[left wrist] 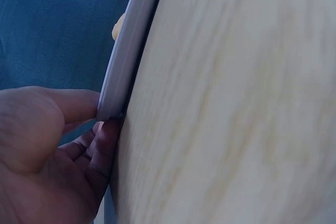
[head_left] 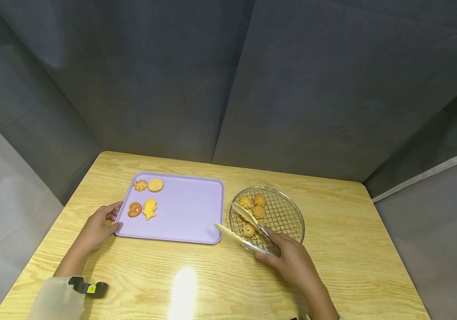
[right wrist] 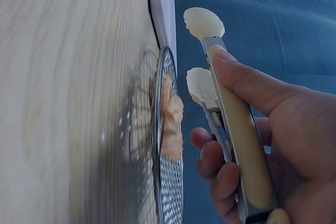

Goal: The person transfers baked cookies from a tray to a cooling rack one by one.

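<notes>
A purple tray (head_left: pixel 184 213) lies on the wooden table (head_left: pixel 196 280) and carries a flower cookie (head_left: pixel 140 185), a round cookie (head_left: pixel 155 185), a pretzel cookie (head_left: pixel 134 209) and a fish-shaped cookie (head_left: pixel 150 209). My left hand (head_left: pixel 110 218) pinches the tray's near left corner, thumb (left wrist: pixel 73 103) over the tray rim (left wrist: pixel 126 61) and fingers (left wrist: pixel 102 150) beneath it. My right hand (head_left: pixel 272 244) grips cream tongs (head_left: pixel 244 224) over the round wire rack (head_left: pixel 286 213), which holds several swirl cookies (head_left: pixel 258 211). The tong tips (right wrist: pixel 203 22) stand apart with nothing between them, next to a cookie (right wrist: pixel 170 119).
Grey fabric walls close in the table at the back and both sides. A black strap (head_left: pixel 90 288) sits on my left sleeve. The rack (right wrist: pixel 168 182) lies just right of the tray (right wrist: pixel 160 3). A bright glare spot (head_left: pixel 183 284) lies on the table's front.
</notes>
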The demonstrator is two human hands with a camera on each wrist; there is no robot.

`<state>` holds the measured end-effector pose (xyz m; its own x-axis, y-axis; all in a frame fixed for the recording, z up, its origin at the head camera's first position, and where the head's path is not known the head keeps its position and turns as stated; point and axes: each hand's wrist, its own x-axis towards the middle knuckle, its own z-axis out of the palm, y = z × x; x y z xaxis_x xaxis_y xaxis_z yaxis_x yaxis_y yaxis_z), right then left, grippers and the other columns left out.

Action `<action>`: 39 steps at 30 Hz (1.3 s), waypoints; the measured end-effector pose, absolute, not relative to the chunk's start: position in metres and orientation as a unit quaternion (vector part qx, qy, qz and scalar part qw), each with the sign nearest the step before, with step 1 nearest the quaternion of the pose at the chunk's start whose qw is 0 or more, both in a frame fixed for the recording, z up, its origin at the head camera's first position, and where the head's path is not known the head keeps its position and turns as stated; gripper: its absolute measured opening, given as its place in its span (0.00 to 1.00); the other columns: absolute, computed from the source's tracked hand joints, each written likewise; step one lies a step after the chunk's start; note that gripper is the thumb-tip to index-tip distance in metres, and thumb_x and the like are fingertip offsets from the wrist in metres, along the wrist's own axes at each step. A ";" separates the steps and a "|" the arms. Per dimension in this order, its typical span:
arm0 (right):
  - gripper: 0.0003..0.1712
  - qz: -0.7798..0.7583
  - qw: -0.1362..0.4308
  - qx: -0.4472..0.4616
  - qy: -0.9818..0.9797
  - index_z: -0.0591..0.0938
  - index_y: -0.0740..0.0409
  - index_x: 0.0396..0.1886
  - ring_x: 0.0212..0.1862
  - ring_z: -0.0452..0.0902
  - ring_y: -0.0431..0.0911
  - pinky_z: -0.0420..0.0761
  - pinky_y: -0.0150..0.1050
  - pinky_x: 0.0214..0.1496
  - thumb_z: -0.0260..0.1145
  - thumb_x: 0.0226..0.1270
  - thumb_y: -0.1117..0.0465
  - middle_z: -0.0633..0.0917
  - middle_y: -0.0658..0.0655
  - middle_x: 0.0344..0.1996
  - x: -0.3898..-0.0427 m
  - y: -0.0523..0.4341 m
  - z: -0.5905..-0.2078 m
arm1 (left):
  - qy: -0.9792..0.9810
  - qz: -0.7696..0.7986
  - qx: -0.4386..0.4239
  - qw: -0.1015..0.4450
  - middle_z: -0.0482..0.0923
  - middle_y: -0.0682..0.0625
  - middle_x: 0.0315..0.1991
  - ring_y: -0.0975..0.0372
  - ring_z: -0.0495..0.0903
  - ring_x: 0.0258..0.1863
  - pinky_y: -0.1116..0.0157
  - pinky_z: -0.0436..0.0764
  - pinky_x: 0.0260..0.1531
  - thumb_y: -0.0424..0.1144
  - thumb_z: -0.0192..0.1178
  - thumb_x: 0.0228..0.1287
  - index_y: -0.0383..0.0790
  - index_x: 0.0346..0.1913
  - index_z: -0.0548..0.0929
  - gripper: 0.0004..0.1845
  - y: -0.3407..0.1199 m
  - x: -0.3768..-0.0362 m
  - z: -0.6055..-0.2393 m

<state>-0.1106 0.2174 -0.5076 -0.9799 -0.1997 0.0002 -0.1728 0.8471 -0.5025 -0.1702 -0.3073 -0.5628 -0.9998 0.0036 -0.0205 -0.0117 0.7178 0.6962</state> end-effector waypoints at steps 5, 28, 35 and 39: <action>0.45 -0.257 0.013 -0.115 0.959 0.74 0.45 0.75 0.39 0.77 0.43 0.78 0.45 0.44 0.78 0.58 0.43 0.84 0.48 0.37 -0.117 0.205 -0.506 | 0.927 0.374 0.001 0.007 0.73 0.38 0.50 0.48 0.74 0.50 0.65 0.73 0.42 0.25 0.63 0.65 0.25 0.74 0.67 0.34 -0.307 -0.171 -0.564; 0.47 -0.266 0.016 -0.162 0.950 0.74 0.49 0.75 0.43 0.81 0.47 0.80 0.48 0.45 0.78 0.57 0.40 0.86 0.53 0.42 -0.149 0.145 -0.509 | 0.927 0.376 -0.009 0.017 0.73 0.37 0.51 0.47 0.74 0.50 0.61 0.74 0.43 0.24 0.64 0.65 0.26 0.74 0.67 0.35 -0.305 -0.169 -0.562; 0.48 -0.267 0.033 -0.176 0.947 0.73 0.51 0.75 0.49 0.82 0.49 0.81 0.52 0.51 0.76 0.58 0.37 0.87 0.54 0.48 -0.156 0.129 -0.510 | 0.927 0.374 -0.009 0.015 0.73 0.37 0.51 0.48 0.73 0.50 0.63 0.74 0.42 0.24 0.65 0.65 0.26 0.74 0.67 0.35 -0.305 -0.169 -0.562; 0.50 -0.263 0.039 -0.186 0.946 0.73 0.52 0.76 0.45 0.82 0.49 0.81 0.50 0.48 0.76 0.57 0.36 0.87 0.55 0.45 -0.160 0.122 -0.510 | 0.927 0.374 -0.007 0.013 0.73 0.38 0.51 0.49 0.73 0.50 0.65 0.74 0.42 0.24 0.65 0.65 0.26 0.74 0.67 0.35 -0.305 -0.170 -0.563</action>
<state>-0.1597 0.1219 -0.5099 -0.9281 -0.3716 0.0248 -0.3309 0.7923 -0.5127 -0.1696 -0.3052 -0.5632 -0.9996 -0.0039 -0.0294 -0.0232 0.7195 0.6941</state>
